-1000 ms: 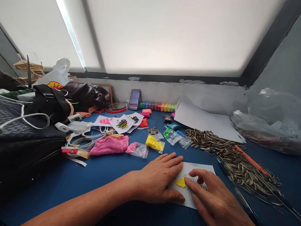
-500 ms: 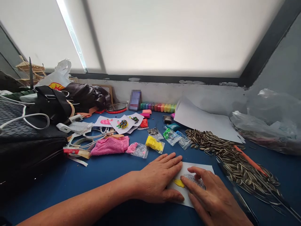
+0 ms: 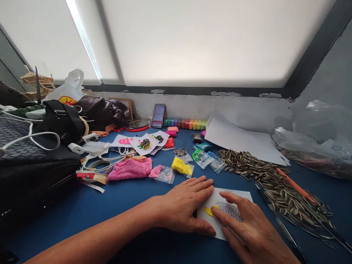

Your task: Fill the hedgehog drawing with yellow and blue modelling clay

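A sheet of white paper (image 3: 233, 193) lies on the blue tabletop, with a drawn oval outline (image 3: 229, 209) filled with small dark marks. At the oval's left end a thin patch of yellow modelling clay (image 3: 209, 211) sticks to the paper. My left hand (image 3: 187, 207) rests flat on the sheet's left side, fingers stretched out and thumb along the lower edge. One fingertip of my right hand (image 3: 247, 223) presses on the clay's right end. Its other visible fingers are apart, one of them raised over the oval, and part of the drawing is hidden beneath them.
Small bags of yellow clay (image 3: 182, 167), pink clay (image 3: 162, 173) and green clay (image 3: 202, 157) lie beyond my hands. Striped sunflower seeds (image 3: 277, 183) and an orange stick (image 3: 295, 185) are at right. A pink cloth (image 3: 130, 169), finished clay pictures (image 3: 144, 144) and a black bag (image 3: 38, 176) stand left.
My right fingertip has slid slightly over the yellow clay, which now reaches further right to the oval's edge. More of the drawing shows. My left hand stays in place.
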`<state>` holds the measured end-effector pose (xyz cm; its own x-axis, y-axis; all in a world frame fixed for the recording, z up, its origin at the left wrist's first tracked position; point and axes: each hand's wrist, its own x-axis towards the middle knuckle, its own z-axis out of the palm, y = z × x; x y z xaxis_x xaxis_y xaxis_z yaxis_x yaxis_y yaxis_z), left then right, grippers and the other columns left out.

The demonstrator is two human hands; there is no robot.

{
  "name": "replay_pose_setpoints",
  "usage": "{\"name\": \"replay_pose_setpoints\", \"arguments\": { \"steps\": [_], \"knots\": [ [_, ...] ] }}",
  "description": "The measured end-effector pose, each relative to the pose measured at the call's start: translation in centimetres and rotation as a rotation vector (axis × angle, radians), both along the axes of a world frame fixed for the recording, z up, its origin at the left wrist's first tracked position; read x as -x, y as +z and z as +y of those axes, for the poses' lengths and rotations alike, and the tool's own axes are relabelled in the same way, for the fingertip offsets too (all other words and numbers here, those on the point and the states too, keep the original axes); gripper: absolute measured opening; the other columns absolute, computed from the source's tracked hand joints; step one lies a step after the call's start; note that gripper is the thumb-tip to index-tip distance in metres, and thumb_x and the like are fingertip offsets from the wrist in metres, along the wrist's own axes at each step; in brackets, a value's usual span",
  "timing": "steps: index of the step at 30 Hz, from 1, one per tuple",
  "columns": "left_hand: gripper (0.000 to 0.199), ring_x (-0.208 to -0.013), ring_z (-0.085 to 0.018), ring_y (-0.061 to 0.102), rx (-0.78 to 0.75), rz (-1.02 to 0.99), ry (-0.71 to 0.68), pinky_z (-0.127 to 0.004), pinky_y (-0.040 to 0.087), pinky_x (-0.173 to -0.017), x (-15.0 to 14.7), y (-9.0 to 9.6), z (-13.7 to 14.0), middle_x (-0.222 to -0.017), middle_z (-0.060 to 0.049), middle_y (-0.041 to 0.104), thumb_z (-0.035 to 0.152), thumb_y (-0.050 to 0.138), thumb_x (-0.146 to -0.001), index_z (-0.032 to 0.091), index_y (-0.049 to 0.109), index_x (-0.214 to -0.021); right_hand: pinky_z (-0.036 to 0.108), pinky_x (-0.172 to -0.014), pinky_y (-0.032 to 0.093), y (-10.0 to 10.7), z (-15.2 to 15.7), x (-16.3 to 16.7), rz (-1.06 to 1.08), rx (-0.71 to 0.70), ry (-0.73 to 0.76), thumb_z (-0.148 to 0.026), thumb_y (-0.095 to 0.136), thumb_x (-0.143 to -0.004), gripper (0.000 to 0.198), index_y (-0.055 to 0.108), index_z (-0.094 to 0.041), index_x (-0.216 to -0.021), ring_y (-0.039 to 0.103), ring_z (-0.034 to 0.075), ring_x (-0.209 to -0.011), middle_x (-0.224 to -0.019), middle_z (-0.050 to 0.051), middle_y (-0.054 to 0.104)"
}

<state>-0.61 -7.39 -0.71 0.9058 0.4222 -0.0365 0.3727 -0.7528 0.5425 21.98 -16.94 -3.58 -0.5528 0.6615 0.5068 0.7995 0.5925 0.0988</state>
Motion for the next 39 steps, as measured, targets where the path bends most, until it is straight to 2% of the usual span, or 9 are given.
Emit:
{"name": "replay_pose_setpoints", "arguments": {
  "steps": [3,7,14,24,30,39],
  "knots": [
    [0.094,-0.151,-0.028,0.008,-0.010,0.008,0.012,-0.044,0.013,-0.123,0.2,0.1,0.2,-0.162,-0.010,0.017,0.069,0.057,-0.083,0.014,0.028,-0.154,0.043,-0.087,0.057,-0.3,-0.2,-0.4,-0.020,0.015,-0.020,-0.024,0.058,-0.090,0.038,0.064,-0.026,-0.128,0.059,0.029,-0.118,-0.135,0.017,0.055],
    [0.095,-0.151,-0.028,0.006,-0.017,0.014,-0.004,-0.047,0.012,-0.123,0.2,0.0,0.3,-0.162,-0.011,0.016,0.070,0.055,-0.084,0.013,0.026,-0.154,0.041,-0.087,0.057,0.2,-0.2,-0.3,0.040,0.026,-0.025,-0.024,0.056,-0.091,0.034,0.065,-0.025,-0.124,0.060,0.028,-0.119,-0.134,0.015,0.056],
    [0.097,-0.151,-0.028,0.003,-0.018,0.023,-0.023,-0.045,0.008,-0.123,0.1,-0.4,0.4,-0.162,-0.012,0.013,0.071,0.052,-0.085,0.013,0.022,-0.156,0.034,-0.086,0.058,0.7,0.3,0.2,0.180,0.179,-0.102,-0.020,0.047,-0.094,0.030,0.065,-0.028,-0.118,0.061,0.022,-0.118,-0.134,0.010,0.058],
    [0.095,-0.151,-0.031,0.007,-0.006,-0.011,-0.015,-0.050,0.012,-0.122,0.1,-0.5,0.4,-0.162,-0.011,0.015,0.070,0.056,-0.083,0.018,0.022,-0.156,0.047,-0.100,0.049,-0.4,0.6,1.6,0.251,0.100,-0.038,-0.010,0.046,-0.089,0.035,0.068,-0.028,-0.111,0.047,0.027,-0.133,-0.137,0.008,0.056],
    [0.094,-0.151,-0.031,0.007,-0.016,-0.001,-0.010,-0.048,0.012,-0.122,0.1,-0.4,0.3,-0.163,-0.010,0.015,0.071,0.055,-0.084,0.020,0.023,-0.156,0.043,-0.098,0.051,-0.3,0.6,1.4,0.178,0.071,0.002,-0.010,0.050,-0.088,0.036,0.068,-0.027,-0.113,0.049,0.027,-0.131,-0.136,0.008,0.057],
    [0.094,-0.151,-0.032,0.007,-0.027,-0.010,-0.018,-0.051,0.013,-0.122,0.1,-0.5,0.3,-0.162,-0.011,0.015,0.069,0.056,-0.084,0.017,0.025,-0.155,0.046,-0.092,0.055,0.5,0.8,2.4,0.191,0.061,-0.004,-0.011,0.050,-0.090,0.029,0.071,-0.024,-0.104,0.054,0.028,-0.126,-0.131,0.011,0.061]
  ]
}}
